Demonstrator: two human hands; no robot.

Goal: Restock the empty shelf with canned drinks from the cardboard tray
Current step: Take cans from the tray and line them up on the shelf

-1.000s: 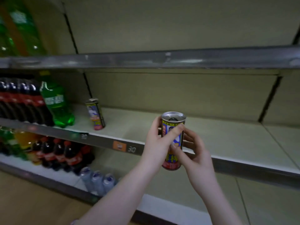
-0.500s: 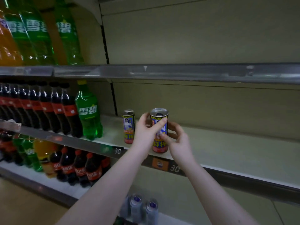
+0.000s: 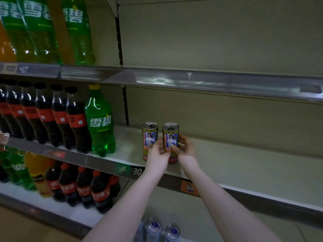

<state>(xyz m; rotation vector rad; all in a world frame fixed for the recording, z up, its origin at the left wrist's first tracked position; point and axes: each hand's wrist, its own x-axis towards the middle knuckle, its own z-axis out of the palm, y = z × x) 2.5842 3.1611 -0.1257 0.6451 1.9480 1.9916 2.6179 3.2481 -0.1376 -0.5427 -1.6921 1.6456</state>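
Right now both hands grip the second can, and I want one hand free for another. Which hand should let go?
Left. The left hand is wedged between the held blue-and-yellow picture can and its shelved twin; the right hand has open beige shelf beside it to steady.

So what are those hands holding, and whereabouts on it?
A drink can, gripped around its lower body by both the left hand and right hand, beside another can on the shelf.

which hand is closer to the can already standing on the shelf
Left. The left hand overlaps the front of the standing can while gripping the second can; the right hand is on the second can's far side, away from it.
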